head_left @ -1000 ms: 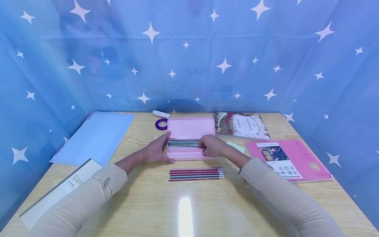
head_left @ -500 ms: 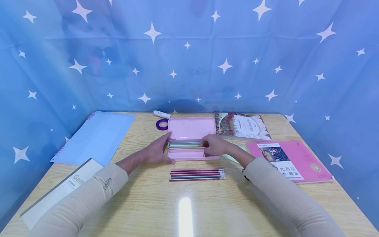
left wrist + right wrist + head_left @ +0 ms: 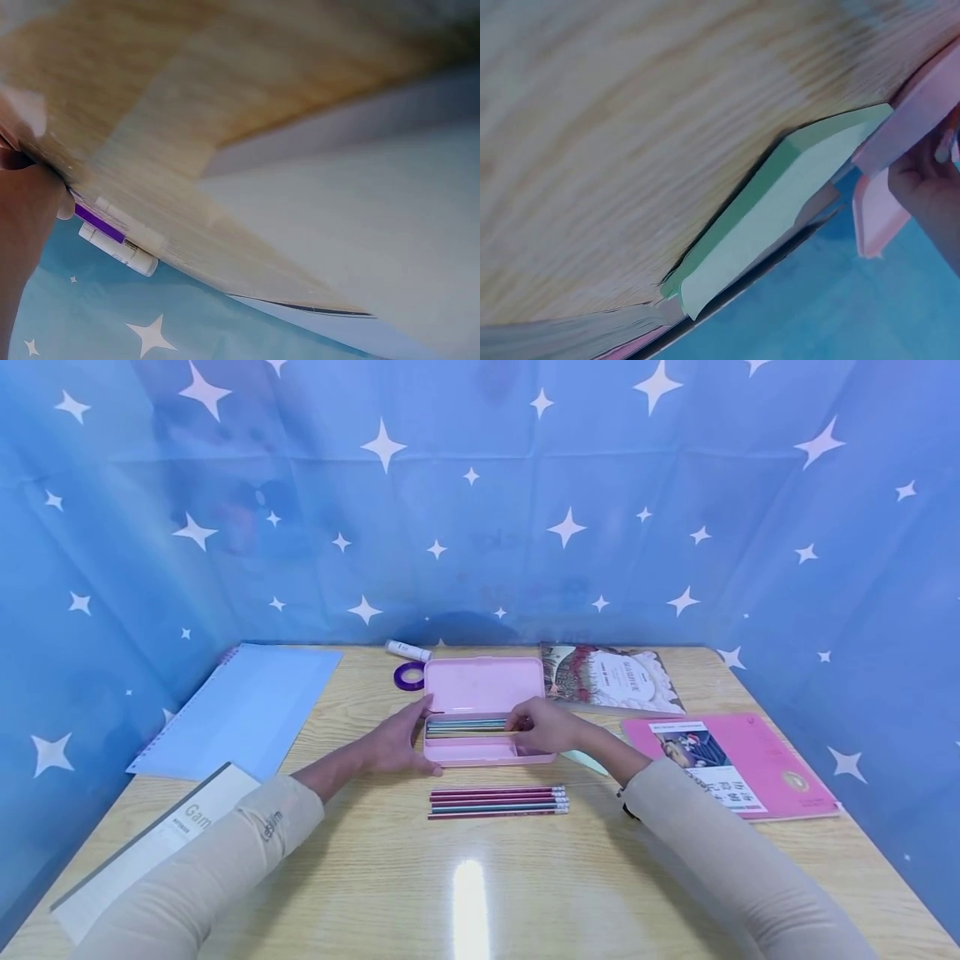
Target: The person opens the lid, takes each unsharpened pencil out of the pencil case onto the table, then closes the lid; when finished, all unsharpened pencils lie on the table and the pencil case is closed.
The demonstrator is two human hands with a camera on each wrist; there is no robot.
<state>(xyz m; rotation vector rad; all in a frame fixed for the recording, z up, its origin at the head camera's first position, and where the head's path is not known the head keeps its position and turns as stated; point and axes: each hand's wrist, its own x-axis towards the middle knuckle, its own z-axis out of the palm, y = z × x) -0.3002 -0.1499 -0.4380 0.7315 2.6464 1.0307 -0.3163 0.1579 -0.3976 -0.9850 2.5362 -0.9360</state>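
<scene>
A pink pencil case [image 3: 483, 682] lies open, its lid tipped back. In its rear compartment are several striped pencils [image 3: 467, 725], teal and dark. My left hand [image 3: 393, 742] grips the case's left end, thumb at the front corner and fingers at the back. My right hand [image 3: 546, 727] reaches into the right end and pinches a yellowish pencil [image 3: 472, 735] near its end, in front of the others. In the right wrist view, fingers [image 3: 922, 176] show behind the case wall. Several red and teal pencils [image 3: 495, 802] lie in a row before the case.
A purple tape roll [image 3: 408, 676] and a white glue stick [image 3: 407, 650] lie behind left. Pale green paper [image 3: 780, 202] lies beside the case, near a picture book [image 3: 615, 678] and pink notebook [image 3: 735, 767]. Left are a blue notebook [image 3: 240, 708] and a white notebook [image 3: 157, 847].
My right hand has lifted slightly, and a yellowish pencil now shows at its fingertips along the front of the pencils in the case. My left hand has stayed at the left end.
</scene>
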